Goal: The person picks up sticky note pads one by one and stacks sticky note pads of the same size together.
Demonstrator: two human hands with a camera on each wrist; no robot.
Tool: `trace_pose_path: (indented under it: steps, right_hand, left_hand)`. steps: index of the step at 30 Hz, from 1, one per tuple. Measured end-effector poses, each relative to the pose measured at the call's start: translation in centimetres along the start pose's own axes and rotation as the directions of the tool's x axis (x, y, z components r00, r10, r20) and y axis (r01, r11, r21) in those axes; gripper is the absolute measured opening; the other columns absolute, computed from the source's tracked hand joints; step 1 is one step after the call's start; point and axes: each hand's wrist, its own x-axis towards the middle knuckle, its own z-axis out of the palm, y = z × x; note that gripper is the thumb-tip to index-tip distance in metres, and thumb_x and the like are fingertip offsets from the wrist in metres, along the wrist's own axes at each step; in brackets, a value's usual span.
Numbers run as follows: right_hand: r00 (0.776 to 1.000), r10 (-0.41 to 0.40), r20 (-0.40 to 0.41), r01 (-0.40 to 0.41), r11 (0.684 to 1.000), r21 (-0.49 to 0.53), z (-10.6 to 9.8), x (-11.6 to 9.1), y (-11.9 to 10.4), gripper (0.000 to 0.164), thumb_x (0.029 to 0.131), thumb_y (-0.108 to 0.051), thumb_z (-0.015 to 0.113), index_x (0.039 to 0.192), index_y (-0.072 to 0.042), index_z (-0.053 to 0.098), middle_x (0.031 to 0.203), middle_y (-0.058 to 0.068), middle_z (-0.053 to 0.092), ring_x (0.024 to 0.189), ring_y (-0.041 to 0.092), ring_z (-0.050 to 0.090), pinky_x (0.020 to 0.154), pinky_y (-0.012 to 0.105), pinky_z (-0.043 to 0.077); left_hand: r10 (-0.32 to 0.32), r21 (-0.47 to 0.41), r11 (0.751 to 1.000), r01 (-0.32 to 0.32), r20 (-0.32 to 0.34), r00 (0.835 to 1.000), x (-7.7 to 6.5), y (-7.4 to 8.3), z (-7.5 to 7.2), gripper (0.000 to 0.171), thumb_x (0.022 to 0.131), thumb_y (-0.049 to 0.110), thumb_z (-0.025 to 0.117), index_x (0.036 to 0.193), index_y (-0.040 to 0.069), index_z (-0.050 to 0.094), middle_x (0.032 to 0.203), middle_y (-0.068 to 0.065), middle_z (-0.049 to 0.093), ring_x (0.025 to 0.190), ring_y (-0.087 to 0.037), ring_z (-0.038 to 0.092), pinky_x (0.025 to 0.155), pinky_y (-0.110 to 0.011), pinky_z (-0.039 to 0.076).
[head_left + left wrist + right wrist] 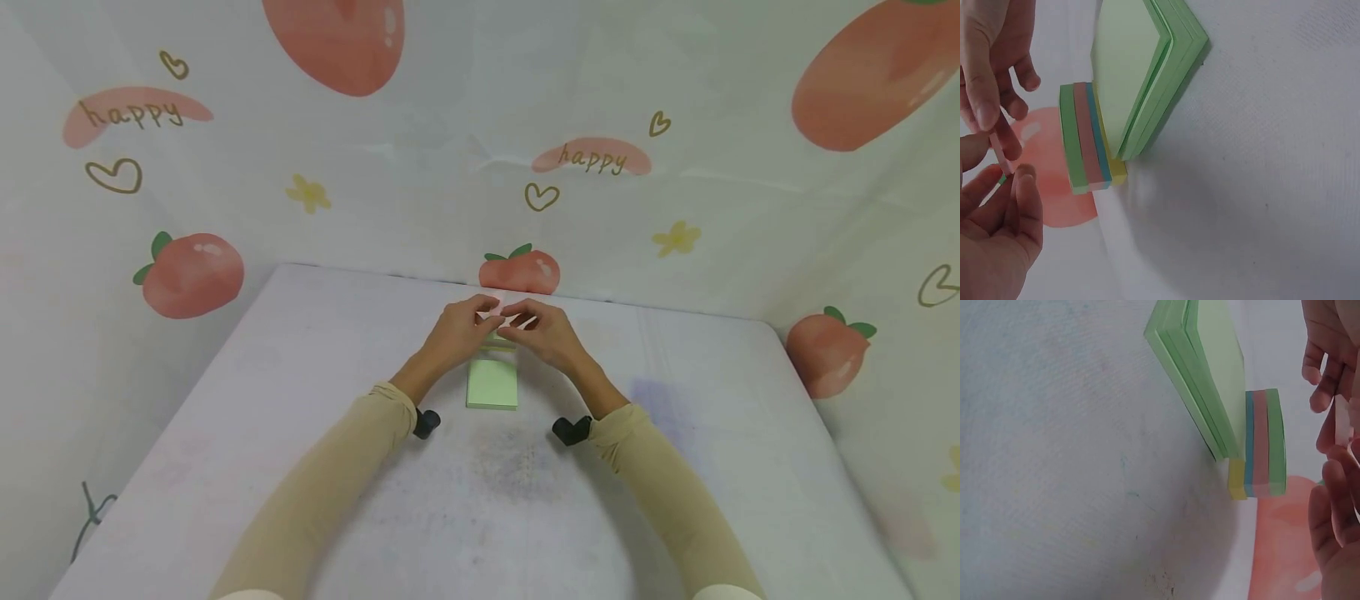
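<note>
Near the back of the table, my left hand (463,332) and right hand (549,335) meet, fingertips close together. Between them is a small pink paper slip (1001,155), seen nearly edge-on, with the fingers and thumb of both hands pinching its ends. In the right wrist view the slip (1342,420) looks pale and is partly covered by fingers. Below the hands stands a stack of coloured sticky note pads (1089,140) in green, pink, blue and yellow. Closer to me lies a pale green stack of square sticky notes (492,384).
The white tablecloth (480,517) has faint stains and a bluish patch on the right. Behind the table hangs a white curtain (420,183) printed with peaches, hearts and flowers. A dark cord (92,515) hangs by the left edge. Black camera mounts (572,430) stick out at both wrists.
</note>
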Motion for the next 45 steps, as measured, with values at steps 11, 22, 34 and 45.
trace_pose_path:
  steps: [11,22,34,45]
  right_hand:
    - [0.999,-0.017,-0.050,0.016,0.999,-0.032,0.1,0.0,0.0,0.024,0.095,-0.015,0.073,0.115,-0.006,0.064,0.105,0.013,0.074,0.086,0.028,0.066,0.074,0.028,0.052]
    - [1.000,0.001,-0.029,-0.004,0.996,-0.090,-0.3,0.1,-0.1,0.028,0.097,-0.018,0.071,0.122,-0.005,0.066,0.103,0.013,0.068,0.085,0.025,0.064,0.070,0.023,0.049]
    - [1.000,0.023,-0.020,-0.025,0.996,-0.087,-0.5,-0.1,0.1,0.026,0.097,-0.020,0.071,0.117,-0.004,0.065,0.101,0.014,0.068,0.084,0.025,0.063,0.070,0.023,0.049]
    - [0.998,0.068,0.019,-0.066,0.995,-0.079,-0.4,-0.2,0.5,0.039,0.093,-0.019,0.075,0.127,-0.003,0.062,0.108,0.014,0.069,0.089,0.027,0.065,0.070,0.024,0.050]
  left_hand:
    - [-0.023,0.008,1.000,0.023,0.010,1.000,0.0,-0.7,-0.3,0.037,0.097,0.018,0.059,0.133,0.011,0.062,0.130,-0.008,0.070,0.109,-0.023,0.066,0.095,-0.040,0.054]
    - [-0.002,0.125,0.992,-0.006,0.061,0.998,0.2,-0.9,-0.7,0.038,0.099,0.010,0.055,0.136,0.015,0.065,0.128,-0.006,0.071,0.112,-0.026,0.063,0.095,-0.042,0.051]
    - [0.004,-0.031,1.000,-0.003,0.053,0.999,0.3,-1.7,-1.0,0.032,0.096,0.014,0.070,0.128,0.011,0.068,0.125,-0.006,0.072,0.110,-0.023,0.070,0.093,-0.038,0.057]
    - [0.013,-0.017,1.000,-0.012,0.047,0.999,0.7,-2.3,-1.1,0.031,0.097,0.014,0.069,0.128,0.011,0.069,0.125,-0.007,0.071,0.112,-0.024,0.066,0.099,-0.040,0.054]
